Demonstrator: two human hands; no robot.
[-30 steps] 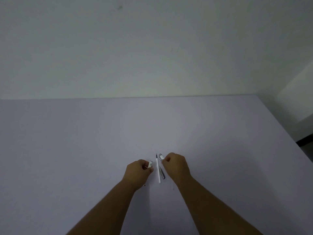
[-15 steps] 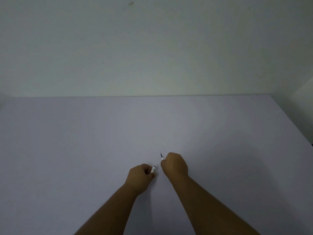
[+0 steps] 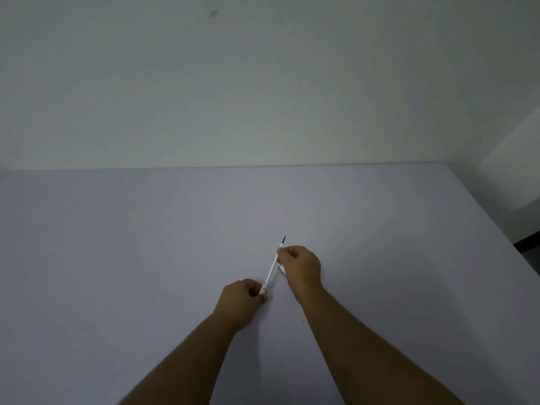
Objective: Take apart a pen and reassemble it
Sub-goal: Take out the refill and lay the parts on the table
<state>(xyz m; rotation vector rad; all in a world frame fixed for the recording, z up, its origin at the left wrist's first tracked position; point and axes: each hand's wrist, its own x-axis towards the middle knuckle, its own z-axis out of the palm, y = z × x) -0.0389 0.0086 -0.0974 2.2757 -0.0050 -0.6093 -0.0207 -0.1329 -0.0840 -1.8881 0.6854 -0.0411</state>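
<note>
A thin white pen refill (image 3: 273, 266) with a dark tip runs slantwise between my hands, its tip pointing away and to the right. My right hand (image 3: 301, 266) pinches it near the tip end. My left hand (image 3: 241, 298) is closed around a white pen barrel (image 3: 264, 288), of which only the mouth shows; the refill's lower end meets that mouth. A small metallic pen part (image 3: 281, 269) peeks out under my right hand, mostly hidden.
The work goes on over a pale lilac table (image 3: 146, 258) that reaches to a light wall (image 3: 263, 83) at the back. The table's right edge (image 3: 493, 223) drops off toward a dark floor strip.
The refill lay on the table between my hands; my right hand picked it up, and its lower end now sits at the barrel in my left hand. The camera view shifted slightly.
</note>
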